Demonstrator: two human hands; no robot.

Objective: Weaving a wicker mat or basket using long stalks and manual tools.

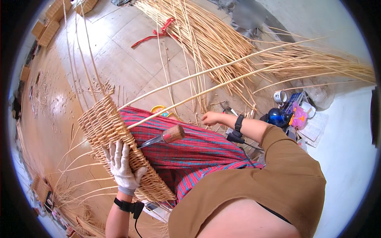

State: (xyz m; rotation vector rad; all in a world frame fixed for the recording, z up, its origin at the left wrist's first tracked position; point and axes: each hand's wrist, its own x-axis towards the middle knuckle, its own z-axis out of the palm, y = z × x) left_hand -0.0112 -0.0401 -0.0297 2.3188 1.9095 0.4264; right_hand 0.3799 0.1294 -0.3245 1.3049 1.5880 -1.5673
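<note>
A woven wicker basket [104, 123], tan and box-shaped, rests tilted against my lap. My left hand [124, 166], in a whitish glove, holds its woven side, fingers laid along the weave and thumb apart. Several long rods stick out of the basket, among them a pale rod [194, 96] reaching far to the right. A wooden-handled awl [173, 134] has its metal tip at the basket's edge, untouched by either hand. My bare right hand [212, 118] is beyond my lap near the rods on the floor. Its fingers are curled together, and what they hold, if anything, is hidden.
A large bundle of rods [206, 39] with a red tie [166, 27] lies on the tiled floor. More rods [317, 61] spread at the right. A mug [280, 96], pliers [226, 107] and a blue round object [276, 117] stand nearby. Finished-looking baskets [49, 31] sit far left.
</note>
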